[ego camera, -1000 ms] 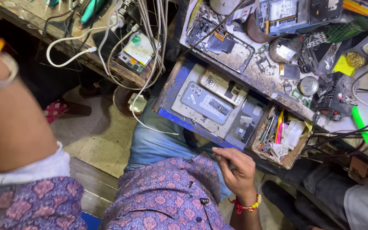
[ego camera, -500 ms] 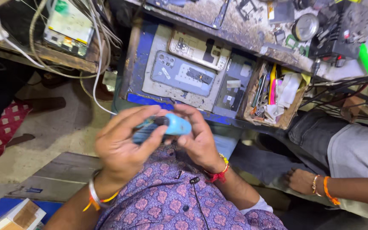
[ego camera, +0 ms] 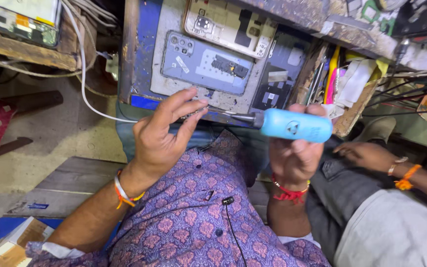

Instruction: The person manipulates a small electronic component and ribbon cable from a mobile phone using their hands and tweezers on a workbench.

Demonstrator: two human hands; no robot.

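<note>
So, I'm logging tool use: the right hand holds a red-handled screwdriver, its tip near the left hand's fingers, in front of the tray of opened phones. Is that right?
Not quite: the screwdriver handle is light blue, not red, as the head view shows. The rest stands: the right hand holds it, its tip near the left hand fingers, in front of the tray of opened phones.

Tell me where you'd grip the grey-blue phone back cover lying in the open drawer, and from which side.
Probably by its two long edges, coming from straight above. The grey-blue back cover lies flat, inner face up, in the drawer, so only its thin rim offers purchase. The beige cover crowds its upper edge; the lower edge looks freer. The left hand hovers nearest; the right hand holds the blue screwdriver.
</note>
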